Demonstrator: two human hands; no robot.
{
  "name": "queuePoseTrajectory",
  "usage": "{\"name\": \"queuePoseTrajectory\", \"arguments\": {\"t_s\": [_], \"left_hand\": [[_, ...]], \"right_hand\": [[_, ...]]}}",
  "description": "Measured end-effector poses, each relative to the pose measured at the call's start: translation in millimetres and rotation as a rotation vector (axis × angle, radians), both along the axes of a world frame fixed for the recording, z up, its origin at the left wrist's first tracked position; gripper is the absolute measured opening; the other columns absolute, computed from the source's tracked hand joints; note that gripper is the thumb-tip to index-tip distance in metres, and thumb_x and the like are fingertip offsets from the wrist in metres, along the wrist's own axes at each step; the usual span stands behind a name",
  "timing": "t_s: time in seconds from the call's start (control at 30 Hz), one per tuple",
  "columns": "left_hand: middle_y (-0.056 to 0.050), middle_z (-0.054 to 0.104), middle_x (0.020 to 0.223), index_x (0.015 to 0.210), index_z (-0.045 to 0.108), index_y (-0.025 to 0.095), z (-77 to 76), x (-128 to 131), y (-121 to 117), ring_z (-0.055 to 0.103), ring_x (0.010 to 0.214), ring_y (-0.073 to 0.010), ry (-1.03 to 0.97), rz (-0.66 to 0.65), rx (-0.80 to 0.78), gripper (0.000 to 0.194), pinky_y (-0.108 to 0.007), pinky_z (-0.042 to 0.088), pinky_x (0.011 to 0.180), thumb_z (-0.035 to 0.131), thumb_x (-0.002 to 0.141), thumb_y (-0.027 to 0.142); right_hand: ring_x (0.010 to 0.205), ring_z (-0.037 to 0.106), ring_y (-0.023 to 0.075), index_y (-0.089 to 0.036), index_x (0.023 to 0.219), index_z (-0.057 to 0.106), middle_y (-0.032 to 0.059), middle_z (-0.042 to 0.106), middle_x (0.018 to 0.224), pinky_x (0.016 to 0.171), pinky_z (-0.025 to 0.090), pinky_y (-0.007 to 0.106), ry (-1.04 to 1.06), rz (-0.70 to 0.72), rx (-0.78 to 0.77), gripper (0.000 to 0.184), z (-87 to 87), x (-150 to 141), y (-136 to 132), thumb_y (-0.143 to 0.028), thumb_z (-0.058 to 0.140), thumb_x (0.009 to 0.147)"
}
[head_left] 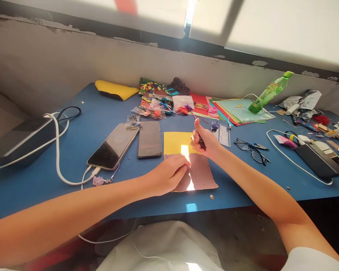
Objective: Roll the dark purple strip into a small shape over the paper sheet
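My left hand (171,173) rests on a brownish sheet (202,175) with a rough edge, its thumb and fingers closed together at the sheet's sunlit middle. Whether it pinches anything finer there is hidden. Behind and partly under the brown piece shows a yellow sheet (172,143). My right hand (205,140) is raised over the yellow sheet's right side, fingers curled and thumb pointing up. Something small and dark sits within its curled fingers, too hidden to name. A thin purple-red strand (201,119) appears just beyond the thumb.
Two phones (113,146) (149,139) lie left of the sheets, one on a white cable (58,150). Glasses (252,151) and a clear case (224,134) are to the right. Craft packets (155,107), coloured paper (237,109) and a tilted green bottle (271,92) line the back.
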State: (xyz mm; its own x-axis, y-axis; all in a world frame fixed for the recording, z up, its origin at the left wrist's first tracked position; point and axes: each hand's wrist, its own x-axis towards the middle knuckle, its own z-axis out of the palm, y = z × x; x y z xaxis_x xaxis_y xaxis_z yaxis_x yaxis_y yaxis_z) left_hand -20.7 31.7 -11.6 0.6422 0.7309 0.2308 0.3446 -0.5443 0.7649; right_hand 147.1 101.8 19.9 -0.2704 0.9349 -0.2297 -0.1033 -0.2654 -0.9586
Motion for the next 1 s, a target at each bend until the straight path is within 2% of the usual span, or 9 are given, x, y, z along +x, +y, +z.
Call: {"name": "queuePoseTrajectory", "arguments": {"t_s": [0.17, 0.3, 0.37, 0.43, 0.53, 0.6, 0.7, 0.8, 1.0], "left_hand": [[-0.004, 0.067, 0.091, 0.086, 0.062, 0.019, 5.7, 1.7, -2.0, 0.060, 0.089, -0.0189, -0.101, 0.074, -0.299, 0.026, -0.033, 0.045, 0.083, 0.038, 0.092, 0.027], [-0.007, 0.065, 0.087, 0.083, 0.065, 0.014, 7.2, 2.4, 2.3, 0.061, 0.077, -0.0187, -0.386, 0.075, -0.683, 0.042, -0.034, 0.048, 0.076, 0.050, 0.086, 0.054], [-0.010, 0.065, 0.087, 0.086, 0.066, 0.011, 7.6, 3.1, 6.8, 0.061, 0.080, -0.0202, -0.525, 0.075, -0.881, 0.058, -0.033, 0.050, 0.074, 0.054, 0.079, 0.067], [-0.012, 0.066, 0.087, 0.087, 0.067, 0.010, 8.4, 3.8, 11.7, 0.062, 0.087, -0.0216, -0.622, 0.109, -1.009, 0.065, -0.032, 0.050, 0.076, 0.055, 0.076, 0.073], [-0.007, 0.065, 0.081, 0.088, 0.066, 0.012, 8.5, 4.5, 17.4, 0.062, 0.084, -0.0190, -0.728, 0.116, -1.073, 0.057, -0.030, 0.050, 0.075, 0.061, 0.076, 0.068], [-0.002, 0.060, 0.071, 0.083, 0.064, 0.013, 7.1, 5.0, 19.0, 0.059, 0.072, -0.0146, -0.742, 0.074, -1.063, 0.048, -0.027, 0.048, 0.068, 0.069, 0.074, 0.060], [0.003, 0.049, 0.060, 0.072, 0.058, 0.013, 4.7, 5.8, 18.0, 0.048, 0.058, -0.0082, -0.722, 0.054, -1.018, 0.047, -0.020, 0.040, 0.055, 0.078, 0.066, 0.055], [0.004, 0.045, 0.058, 0.070, 0.055, 0.012, 4.4, 6.5, 15.7, 0.036, 0.048, -0.0034, -0.681, 0.068, -0.986, 0.049, -0.016, 0.028, 0.046, 0.079, 0.065, 0.055], [0.007, 0.034, 0.056, 0.071, 0.051, 0.014, 5.0, 8.6, 17.8, 0.026, 0.043, -0.0015, -0.706, 0.115, -1.065, 0.043, -0.014, 0.018, 0.040, 0.074, 0.074, 0.050]], "right_hand": [[0.022, 0.020, 0.0033, -0.019, 0.034, 0.030, -0.0070, 0.021, 0.026, 0.030, 0.011, 0.021, 0.026, 0.108, 0.016, 0.077, 3.1, -6.0, -13.2, -0.084, 0.046, 0.071], [0.029, 0.024, 0.0048, -0.020, 0.043, 0.036, -0.0065, 0.026, 0.034, 0.032, 0.019, 0.022, -0.043, 0.228, 0.131, 0.076, 1.9, -5.2, -17.7, -0.090, 0.029, 0.072], [0.043, 0.043, 0.0084, -0.020, 0.062, 0.052, -0.0024, 0.047, 0.050, 0.040, 0.035, 0.023, -0.143, 0.223, 0.310, 0.069, 1.0, -3.1, -21.5, -0.085, 0.035, 0.076], [0.075, 0.061, 0.0143, -0.021, 0.096, 0.059, 0.0045, 0.065, 0.087, 0.065, 0.051, 0.027, -0.270, 0.275, 0.510, 0.052, 0.7, 0.0, -27.2, -0.069, 0.051, 0.081], [0.116, 0.054, 0.0189, -0.024, 0.136, 0.040, 0.0089, 0.056, 0.130, 0.095, 0.047, 0.035, -0.442, 0.452, 0.658, 0.051, 0.0, 4.3, -36.4, -0.040, 0.052, 0.089], [0.113, 0.057, 0.0185, -0.026, 0.144, 0.032, 0.0081, 0.056, 0.132, 0.093, 0.048, 0.036, -0.556, 0.509, 0.663, 0.054, -1.2, 5.4, -40.5, -0.030, 0.045, 0.092], [0.084, 0.064, 0.0163, -0.026, 0.135, 0.046, 0.0051, 0.068, 0.108, 0.074, 0.052, 0.031, -0.702, 0.488, 0.667, 0.044, -2.7, 4.8, -41.7, -0.027, 0.048, 0.091], [0.063, 0.058, 0.0133, -0.019, 0.098, 0.066, 0.0016, 0.068, 0.075, 0.060, 0.045, 0.026, -0.810, 0.389, 0.780, 0.019, -2.5, 5.2, -37.8, -0.031, 0.057, 0.087], [0.051, 0.059, 0.0120, -0.016, 0.065, 0.059, -0.0008, 0.058, 0.052, 0.047, 0.038, 0.023, -0.745, 0.216, 0.774, 0.031, -4.2, 15.0, -18.1, -0.039, 0.058, 0.086]]}}
